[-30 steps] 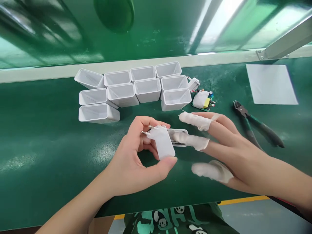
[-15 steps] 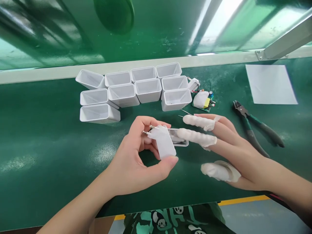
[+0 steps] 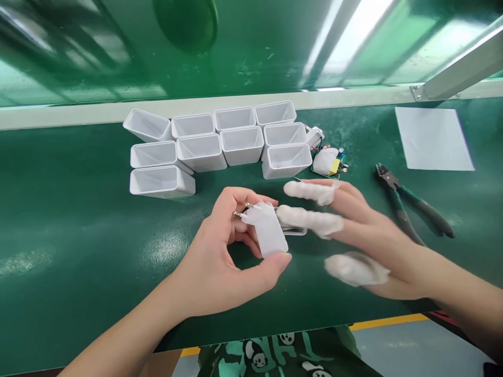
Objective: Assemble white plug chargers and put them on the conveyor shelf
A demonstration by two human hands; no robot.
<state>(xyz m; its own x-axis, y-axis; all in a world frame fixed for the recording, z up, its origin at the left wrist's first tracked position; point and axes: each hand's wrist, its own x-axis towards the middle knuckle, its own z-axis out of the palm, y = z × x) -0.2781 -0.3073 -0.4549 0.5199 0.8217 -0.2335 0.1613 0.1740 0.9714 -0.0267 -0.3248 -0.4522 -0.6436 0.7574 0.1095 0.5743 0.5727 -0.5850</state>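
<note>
Left hand: left hand (image 3: 220, 262) is closed on a white plug adapter (image 3: 268, 235), thumb under its lower end, fingers curled behind the end with two metal pins.
Adapter: held just above the green mat (image 3: 78, 235), in front of the empty white shells (image 3: 220, 144).
Right hand: right hand (image 3: 365, 235) has its fingers spread apart, gripping nothing; white finger cots (image 3: 310, 220) cover three fingertips, the middle one touching the adapter's far end.
Nearby: circuit board (image 3: 329, 161) beside the shells; cutters (image 3: 408, 207) and paper sheet (image 3: 432, 139) to the right.
</note>
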